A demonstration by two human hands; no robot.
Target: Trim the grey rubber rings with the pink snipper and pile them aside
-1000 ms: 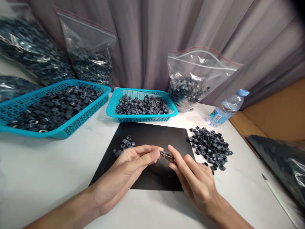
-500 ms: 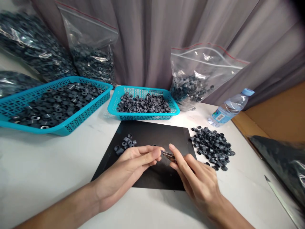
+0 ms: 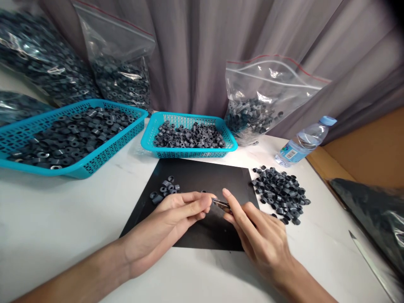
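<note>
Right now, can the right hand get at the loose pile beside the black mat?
Probably yes: the loose pile lies just beyond the right hand, uncovered on the white table, with nothing between. But that hand holds a small metal tool, which may hamper picking.

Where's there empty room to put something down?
There's bare white table between the big left basket and left forearm, and more between the loose ring pile and the pointed strip. It's crowded along the back, with baskets and bags.

White table: baskets, bags, bottle, black mat.
</note>
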